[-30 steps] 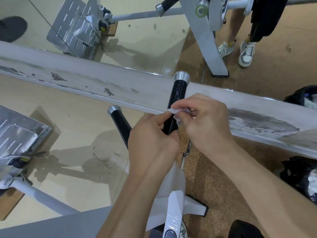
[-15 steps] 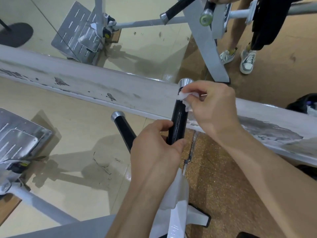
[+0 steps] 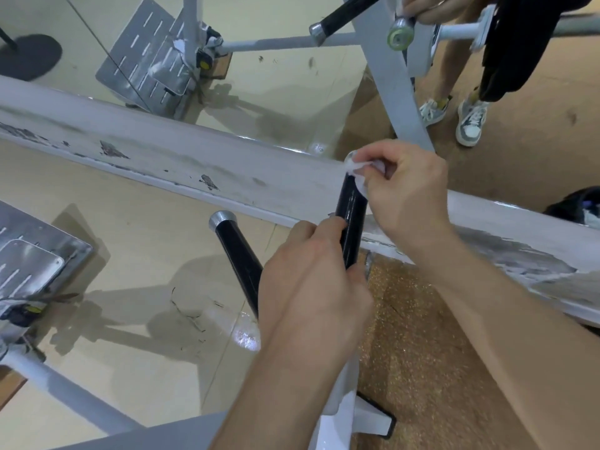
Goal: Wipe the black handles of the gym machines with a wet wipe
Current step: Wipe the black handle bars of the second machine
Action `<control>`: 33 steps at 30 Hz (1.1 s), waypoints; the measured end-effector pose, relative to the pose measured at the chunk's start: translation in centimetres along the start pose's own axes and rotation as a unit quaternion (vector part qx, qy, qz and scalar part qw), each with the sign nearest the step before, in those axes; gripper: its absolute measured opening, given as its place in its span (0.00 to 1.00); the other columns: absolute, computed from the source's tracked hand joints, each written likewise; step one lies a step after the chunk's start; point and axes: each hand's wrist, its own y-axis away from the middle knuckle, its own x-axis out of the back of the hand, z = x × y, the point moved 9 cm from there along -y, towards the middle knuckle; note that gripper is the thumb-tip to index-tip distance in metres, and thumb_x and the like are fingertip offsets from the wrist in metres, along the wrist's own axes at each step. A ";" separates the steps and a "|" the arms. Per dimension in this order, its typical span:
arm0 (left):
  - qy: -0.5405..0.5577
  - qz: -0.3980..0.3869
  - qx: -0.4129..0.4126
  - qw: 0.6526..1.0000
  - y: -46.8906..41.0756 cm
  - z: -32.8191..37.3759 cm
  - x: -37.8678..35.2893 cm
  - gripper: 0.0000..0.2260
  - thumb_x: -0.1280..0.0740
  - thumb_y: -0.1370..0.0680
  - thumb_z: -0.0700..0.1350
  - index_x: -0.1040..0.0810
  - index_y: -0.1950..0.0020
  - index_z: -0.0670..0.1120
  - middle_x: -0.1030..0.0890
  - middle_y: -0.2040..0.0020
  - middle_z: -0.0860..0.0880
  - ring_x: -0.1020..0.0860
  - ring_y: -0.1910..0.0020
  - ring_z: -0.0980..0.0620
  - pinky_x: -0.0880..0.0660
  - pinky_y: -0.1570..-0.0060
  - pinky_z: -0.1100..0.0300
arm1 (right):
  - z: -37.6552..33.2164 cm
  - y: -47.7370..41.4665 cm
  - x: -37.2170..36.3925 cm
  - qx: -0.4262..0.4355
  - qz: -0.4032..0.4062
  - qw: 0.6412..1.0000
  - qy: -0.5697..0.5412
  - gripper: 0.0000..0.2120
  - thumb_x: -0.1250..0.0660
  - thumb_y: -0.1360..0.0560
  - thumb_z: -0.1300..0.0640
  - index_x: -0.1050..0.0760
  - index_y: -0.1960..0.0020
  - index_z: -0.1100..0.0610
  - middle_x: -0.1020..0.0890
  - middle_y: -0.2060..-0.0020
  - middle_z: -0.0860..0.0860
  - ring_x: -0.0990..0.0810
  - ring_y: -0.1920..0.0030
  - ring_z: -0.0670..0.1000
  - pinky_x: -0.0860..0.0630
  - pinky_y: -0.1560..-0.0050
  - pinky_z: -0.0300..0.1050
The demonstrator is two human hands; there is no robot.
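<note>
Single camera, riding on the person's head, facing forward and tipping steeply down over both forearms. It's sitting close: left hand [image 3: 311, 280] and right hand [image 3: 409, 193] are filling the middle, with the black handle [image 3: 352, 219] and wet wipe [image 3: 355, 165] landing just above centre. Wide lens is bending the white ledge [image 3: 194, 164] diagonally across the frame. Floor [image 3: 130, 254] is taking the lower left; sneakers [image 3: 470, 121] are showing farther off, top right.

Left grip [image 3: 311, 287], right grip [image 3: 409, 193], both bare hands, wrists [image 3: 431, 251] and forearms [image 3: 519, 336] uncovered to the frame edge
</note>
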 end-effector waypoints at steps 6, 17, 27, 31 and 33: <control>0.015 -0.005 0.002 1.000 -0.7 -0.3 0.0 0.14 0.33 0.27 0.53 0.28 0.42 0.59 0.27 0.52 0.58 0.25 0.54 0.55 0.33 0.59 0.61 | -1.1 2.1 -1.2 0.028 -0.077 0.997 -0.006 0.09 0.31 0.30 0.69 0.17 0.57 0.56 0.20 0.64 0.45 0.24 0.63 0.32 0.32 0.60 0.23; 0.131 0.102 -0.061 0.984 -3.3 -0.3 2.2 0.17 0.38 0.24 0.43 0.26 0.35 0.55 0.23 0.43 0.55 0.23 0.49 0.55 0.26 0.47 0.55 | 0.2 0.6 -0.8 0.009 -0.036 0.999 -0.018 0.05 0.28 0.30 0.62 0.17 0.56 0.54 0.18 0.63 0.47 0.23 0.65 0.42 0.26 0.58 0.31; 0.060 0.052 -0.139 0.987 -8.3 2.6 -0.1 0.10 0.34 0.24 0.55 0.18 0.52 0.51 0.17 0.61 0.53 0.20 0.59 0.55 0.24 0.57 0.54 | 2.6 2.8 0.2 -0.167 -0.078 0.925 -0.332 0.16 0.40 0.27 0.76 0.20 0.48 0.61 0.16 0.56 0.55 0.16 0.54 0.47 0.20 0.51 0.41; 0.202 0.078 -0.015 0.976 -10.2 0.1 -0.1 0.02 0.27 0.29 0.47 0.17 0.61 0.53 0.19 0.66 0.58 0.20 0.62 0.60 0.23 0.54 0.60 | 3.5 3.2 1.4 -0.169 -0.003 0.964 -0.207 0.16 0.35 0.27 0.69 0.20 0.47 0.51 0.17 0.53 0.46 0.20 0.50 0.44 0.21 0.46 0.52; 0.235 0.087 0.015 0.968 -10.5 -1.3 0.0 0.05 0.26 0.29 0.45 0.19 0.63 0.53 0.19 0.67 0.57 0.21 0.64 0.59 0.22 0.53 0.58 | 3.5 3.5 1.4 -0.182 -0.016 0.968 -0.169 0.17 0.33 0.27 0.64 0.22 0.44 0.45 0.19 0.49 0.43 0.22 0.47 0.41 0.22 0.45 0.48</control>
